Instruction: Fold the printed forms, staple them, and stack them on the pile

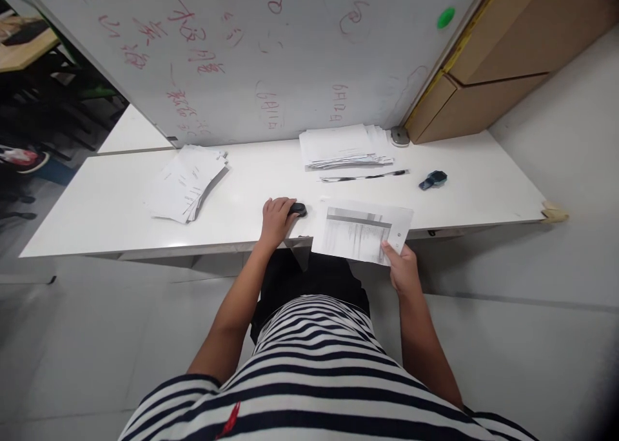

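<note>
My left hand is closed over a small black stapler near the front edge of the white desk; its far end sticks out past the fingers. In my right hand a printed paper sheet is pinched by its lower right corner, thumb on top and fingers underneath. The sheet lies partly over the desk and juts past the front edge. Whether it is one sheet or more, I cannot tell. A gap separates its left side from the stapler.
Fanned papers lie on the left, and a thicker paper stack at the back. A black-and-white pen, a dark watch and a grey round object lie rightward. A whiteboard and cardboard boxes stand behind.
</note>
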The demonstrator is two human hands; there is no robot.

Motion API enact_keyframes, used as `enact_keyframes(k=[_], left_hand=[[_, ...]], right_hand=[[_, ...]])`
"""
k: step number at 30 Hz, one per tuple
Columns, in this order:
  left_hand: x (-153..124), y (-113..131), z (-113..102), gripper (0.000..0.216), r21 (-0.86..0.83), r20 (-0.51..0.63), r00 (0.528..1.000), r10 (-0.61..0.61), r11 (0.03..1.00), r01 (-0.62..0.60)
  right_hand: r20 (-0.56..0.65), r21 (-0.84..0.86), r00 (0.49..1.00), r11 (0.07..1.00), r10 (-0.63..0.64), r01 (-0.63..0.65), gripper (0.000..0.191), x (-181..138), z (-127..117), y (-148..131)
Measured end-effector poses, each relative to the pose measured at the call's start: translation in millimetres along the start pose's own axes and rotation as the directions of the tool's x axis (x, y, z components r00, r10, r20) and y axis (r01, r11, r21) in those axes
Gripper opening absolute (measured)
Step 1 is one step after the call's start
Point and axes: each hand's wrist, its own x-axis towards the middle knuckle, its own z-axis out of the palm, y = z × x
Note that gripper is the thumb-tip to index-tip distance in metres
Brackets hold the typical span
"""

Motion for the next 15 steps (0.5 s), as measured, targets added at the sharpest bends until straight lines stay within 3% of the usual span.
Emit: enact_keyframes(k=[15], left_hand=[[0.7,-0.7,0.6,0.037,-0.01,0.004,1.0,-0.004,1.0,0.004]], right_hand=[[0.025,-0.015,1.0,1.0,0.013,-0.013,0.047,7.3,11.6,8.4]])
